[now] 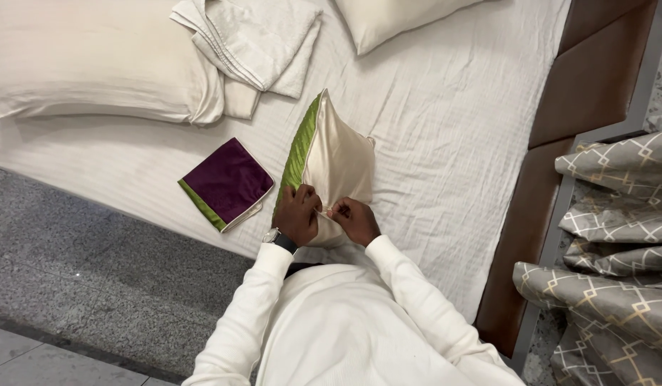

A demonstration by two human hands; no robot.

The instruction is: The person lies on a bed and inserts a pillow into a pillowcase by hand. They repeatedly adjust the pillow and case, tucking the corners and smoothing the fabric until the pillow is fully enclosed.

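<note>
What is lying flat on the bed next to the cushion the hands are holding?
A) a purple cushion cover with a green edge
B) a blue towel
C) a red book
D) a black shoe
A. A folded purple cushion cover with a green edge lies flat on the white bed sheet, just left of the cream and green cushion that the left hand and right hand grip at its lower edge.

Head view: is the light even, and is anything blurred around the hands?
Head view: soft, even light, no glare; faint shadow under the cushion; left hand and right hand sharp at its lower edge; bed sheet wrinkles crisp.
</note>
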